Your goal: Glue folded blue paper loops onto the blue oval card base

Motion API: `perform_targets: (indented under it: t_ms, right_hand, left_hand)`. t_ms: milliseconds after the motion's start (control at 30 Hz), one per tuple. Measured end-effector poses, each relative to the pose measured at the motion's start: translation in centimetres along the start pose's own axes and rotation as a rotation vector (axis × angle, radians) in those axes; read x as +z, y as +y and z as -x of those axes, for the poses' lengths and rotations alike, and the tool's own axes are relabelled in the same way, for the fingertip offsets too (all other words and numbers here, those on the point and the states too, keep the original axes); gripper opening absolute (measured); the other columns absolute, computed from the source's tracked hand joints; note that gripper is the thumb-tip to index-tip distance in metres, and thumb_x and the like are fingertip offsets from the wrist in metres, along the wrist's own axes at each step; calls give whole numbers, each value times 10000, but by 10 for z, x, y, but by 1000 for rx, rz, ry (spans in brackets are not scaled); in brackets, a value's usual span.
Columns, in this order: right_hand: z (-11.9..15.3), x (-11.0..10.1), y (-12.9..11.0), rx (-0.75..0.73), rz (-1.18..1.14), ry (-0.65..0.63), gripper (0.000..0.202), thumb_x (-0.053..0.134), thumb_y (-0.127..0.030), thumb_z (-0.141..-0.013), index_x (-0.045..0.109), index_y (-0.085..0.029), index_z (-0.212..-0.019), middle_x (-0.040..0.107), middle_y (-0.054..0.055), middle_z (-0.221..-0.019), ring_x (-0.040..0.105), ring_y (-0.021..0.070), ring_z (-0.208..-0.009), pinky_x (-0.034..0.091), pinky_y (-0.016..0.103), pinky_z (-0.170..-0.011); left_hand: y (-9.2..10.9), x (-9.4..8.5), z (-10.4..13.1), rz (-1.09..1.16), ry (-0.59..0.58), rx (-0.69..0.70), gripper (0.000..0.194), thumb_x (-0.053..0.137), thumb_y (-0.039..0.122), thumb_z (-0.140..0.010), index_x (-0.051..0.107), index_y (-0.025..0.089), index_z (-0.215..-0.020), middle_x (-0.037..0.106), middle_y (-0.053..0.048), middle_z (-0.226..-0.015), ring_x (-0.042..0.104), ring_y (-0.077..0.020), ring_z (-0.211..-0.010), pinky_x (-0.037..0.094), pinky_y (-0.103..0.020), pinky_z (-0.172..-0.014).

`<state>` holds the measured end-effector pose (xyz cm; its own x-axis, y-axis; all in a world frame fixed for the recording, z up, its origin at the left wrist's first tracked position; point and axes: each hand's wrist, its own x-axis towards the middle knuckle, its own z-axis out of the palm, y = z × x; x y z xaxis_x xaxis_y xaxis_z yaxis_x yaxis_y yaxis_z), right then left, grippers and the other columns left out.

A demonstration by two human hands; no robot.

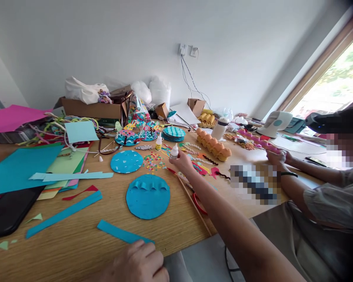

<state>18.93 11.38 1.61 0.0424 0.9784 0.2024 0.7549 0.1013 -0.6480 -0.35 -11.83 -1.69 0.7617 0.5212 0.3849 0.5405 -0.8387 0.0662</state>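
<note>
My right hand (181, 162) reaches over the table with its fingers closed on a small white glue bottle (174, 151), held upright by its body. Under that forearm lie red-handled scissors (198, 203) and a thin wooden stick (194, 203). At the table's front edge my left hand (139, 262) rests with curled fingers, overlapping the end of a blue paper strip (120, 232); its fingertips are hidden. Between the hands sits a round blue disc (148, 203) with a row of looped paper along its upper part. Behind it is another blue disc (126, 161) dotted with light patches.
A second glue bottle (158, 142) stands near scattered confetti (154, 162). Coloured paper sheets (20, 168) cover the left side. An orange egg-carton strip (213, 145) and a white bottle (219, 129) stand farther back. A co-worker's hands (276, 158) hold a pink egg-carton strip at right.
</note>
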Motion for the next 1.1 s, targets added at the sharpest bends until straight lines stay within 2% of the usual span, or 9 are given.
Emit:
perform_targets:
  t_ms: [100, 200, 267, 333, 467, 633, 900, 1000, 1100]
  right_hand:
    - [29, -26, -15, -98, -48, 25, 257, 643, -302, -688, 545, -201, -903, 633, 23, -897, 572, 186, -813, 409, 280, -681]
    - [76, -43, -29, -257, -349, -160, 229, 629, -299, -721, 517, -198, -893, 605, -3, -811, 554, 143, -698, 422, 259, -626]
    - [107, -40, -35, -259, -531, -285, 210, 621, -302, -741, 506, -199, -883, 569, -10, -789, 535, 129, -685, 427, 243, -598]
    - [130, -28, -40, -197, -702, -401, 246, 624, -346, -740, 492, -201, -887, 527, -21, -757, 513, 117, -639, 427, 232, -546]
    - [151, 2, -47, -172, -859, -457, 343, 648, -368, -718, 503, -201, -980, 520, -11, -801, 495, 119, -675, 419, 241, -581]
    - [158, 18, -44, -139, -852, -452, 347, 698, -406, -679, 541, -192, -902, 500, -25, -723, 432, 105, -611, 352, 233, -542]
    - [181, 30, -56, -20, -1249, -175, 392, 729, -350, -667, 511, -249, -977, 569, -13, -823, 504, 130, -701, 398, 245, -627]
    - [178, 21, -61, -14, -1257, 70, 305, 705, -312, -690, 536, -256, -938, 558, -20, -810, 501, 124, -679, 401, 240, -614]
    - [165, -1, -61, -35, -1270, 222, 296, 709, -297, -674, 548, -258, -919, 539, -33, -753, 476, 109, -616, 388, 232, -576]
  left_hand:
    - [-14, -27, -1, 181, -16, -103, 285, 326, 64, -834, 532, 217, -711, 579, 9, -680, 524, -137, -607, 398, -249, -551]
    - [-41, -46, -3, 595, -9, -391, 156, 464, 200, -843, 610, 241, -882, 632, 11, -785, 585, -132, -704, 453, -211, -626]
    - [-58, -49, -9, 846, 104, -652, 215, 534, 307, -813, 626, 248, -999, 643, -1, -815, 601, -154, -727, 468, -225, -608]
    - [-69, -47, -20, 1023, 241, -767, 406, 630, 396, -735, 600, 249, -1113, 642, -33, -952, 599, -192, -838, 486, -262, -670]
    - [-69, -42, -42, 1265, 292, -766, 534, 678, 448, -708, 558, 246, -1188, 620, -51, -1080, 552, -232, -1010, 453, -312, -827]
    - [-61, -41, -48, 1421, 292, -765, 359, 714, 387, -705, 643, 211, -1009, 654, -15, -913, 572, -190, -876, 437, -277, -781]
    - [-49, -45, -57, 1678, 535, -831, 271, 717, 385, -698, 644, 183, -863, 643, -6, -811, 571, -149, -766, 446, -262, -723]
    - [-52, -50, -52, 1565, 457, -777, 320, 647, 400, -755, 615, 202, -1005, 650, -33, -974, 584, -173, -889, 462, -280, -764]
    - [-67, -50, -26, 1133, 228, -801, 300, 594, 327, -789, 603, 208, -1064, 648, -45, -1050, 597, -188, -923, 476, -285, -764]
